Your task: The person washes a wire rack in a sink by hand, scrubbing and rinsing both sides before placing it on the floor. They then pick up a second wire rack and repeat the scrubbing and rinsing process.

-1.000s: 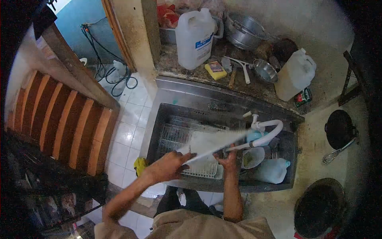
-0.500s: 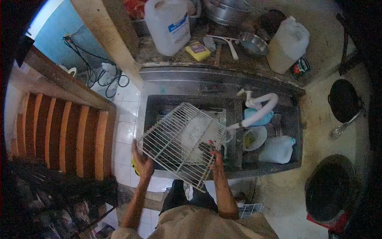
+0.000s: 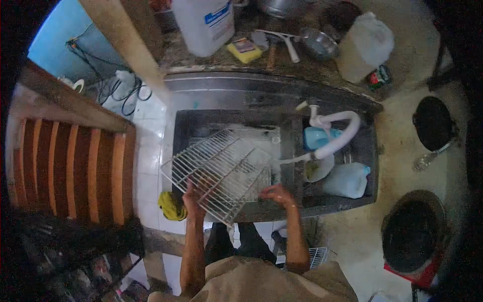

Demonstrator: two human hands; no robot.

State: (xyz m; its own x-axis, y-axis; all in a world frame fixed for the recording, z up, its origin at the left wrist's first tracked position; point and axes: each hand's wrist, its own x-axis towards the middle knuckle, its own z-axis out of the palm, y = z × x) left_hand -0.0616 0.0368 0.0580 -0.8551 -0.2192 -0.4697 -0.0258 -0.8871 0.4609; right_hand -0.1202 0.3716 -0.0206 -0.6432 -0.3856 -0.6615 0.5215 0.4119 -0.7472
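Note:
A white wire rack [image 3: 216, 168] lies tilted over the left basin of the sink [image 3: 182, 121]. My left hand [image 3: 193, 199] grips its near left side, some fingers showing through the wires. My right hand [image 3: 279, 195] is just off the rack's right edge, over the basin's near rim. Its fingers are bent and a little apart, and I make out nothing in them. A white tap hose [image 3: 347, 133] arches from the right basin, its end pointing at the left basin. Whitish water or foam shows beneath the rack.
A blue container [image 3: 317, 137], a bowl [image 3: 319, 168] and a pale jug [image 3: 347, 180] occupy the right basin. On the ledge stand a large jug [image 3: 204, 30], a yellow sponge pack [image 3: 245, 50] and a squeegee [image 3: 284, 40]. A yellow cloth [image 3: 172, 206] hangs near the sink's left corner. Pans are at right.
The rack has shifted left and turned somewhat. My left hand has moved right along its near side. My right hand has come off the rack's edge. The camera view has shifted slightly.

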